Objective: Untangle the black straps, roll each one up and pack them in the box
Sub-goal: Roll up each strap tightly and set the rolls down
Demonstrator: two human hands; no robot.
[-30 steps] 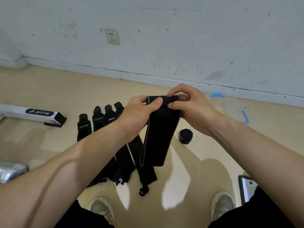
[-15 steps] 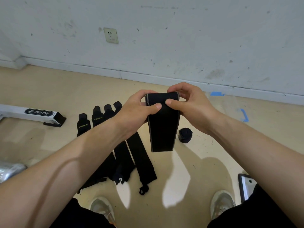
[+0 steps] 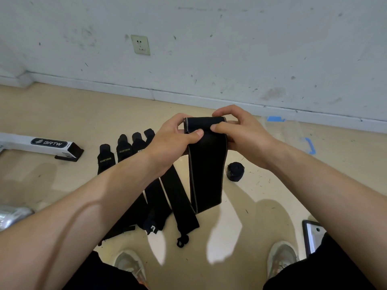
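A wide black strap (image 3: 206, 170) hangs in the air in front of me, its top end rolled over into a small coil. My left hand (image 3: 173, 141) pinches the coil's left end with thumb and fingers. My right hand (image 3: 236, 130) grips the coil's right end, thumb on the front. Several more black straps (image 3: 167, 193) lie flat side by side on the floor below my left forearm, some marked XUEYING. One finished black roll (image 3: 235, 171) stands on the floor to the right of the hanging strap. A clear plastic box (image 3: 293, 132) with blue clips sits by the wall at right.
A long white BRTW carton (image 3: 41, 144) lies at the left. A silvery wrapped item (image 3: 12, 214) shows at the far left edge. A tablet-like device (image 3: 312, 235) lies by my right knee. My shoes (image 3: 129, 266) are at the bottom. The wall and skirting run behind.
The coil at the strap's top has grown as both hands turned it. The hanging tail has risen and become shorter, lifting off the straps on the floor.
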